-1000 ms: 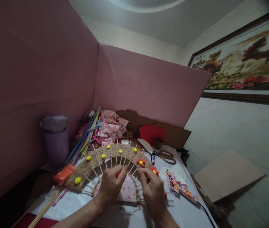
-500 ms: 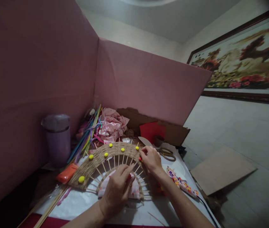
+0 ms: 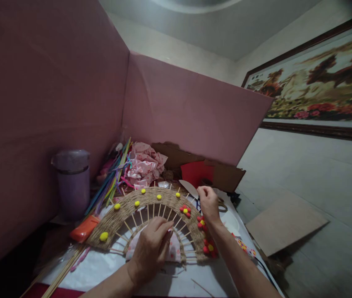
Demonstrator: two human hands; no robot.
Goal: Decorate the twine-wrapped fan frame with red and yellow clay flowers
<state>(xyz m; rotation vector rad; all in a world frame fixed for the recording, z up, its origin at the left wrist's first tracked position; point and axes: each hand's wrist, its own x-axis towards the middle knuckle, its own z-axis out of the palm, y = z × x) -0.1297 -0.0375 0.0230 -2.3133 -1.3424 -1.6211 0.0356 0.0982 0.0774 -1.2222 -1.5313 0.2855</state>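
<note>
A half-ring woven from brown twine over thin wooden sticks (image 3: 165, 198) lies in front of me. Yellow clay dots (image 3: 137, 203) sit along its left and top. On its right side, several red clay petals surround yellow centres, forming flowers (image 3: 185, 210). My left hand (image 3: 151, 246) rests over the small inner half-circle, covered in pink-spotted fabric (image 3: 173, 248). Its thumb and fingers are pressed together; what they hold is hidden. Beyond the outer right edge, my right hand (image 3: 209, 205) is raised with its fingertips pinched; I cannot make out anything in them.
An orange packet (image 3: 85, 228) lies left of the weave, near a lilac lidded cup (image 3: 73, 182). Coloured pipe cleaners (image 3: 109, 180) and crumpled pink wrapping (image 3: 146, 163) are behind. Scissors (image 3: 222, 205) and a flower-patterned tool with a cord (image 3: 246, 247) lie at the right.
My right hand has lifted from the weave's upper right and moved right, uncovering the red flowers. My left hand stays in about the same place; the red bit seen between its fingers no longer shows.
</note>
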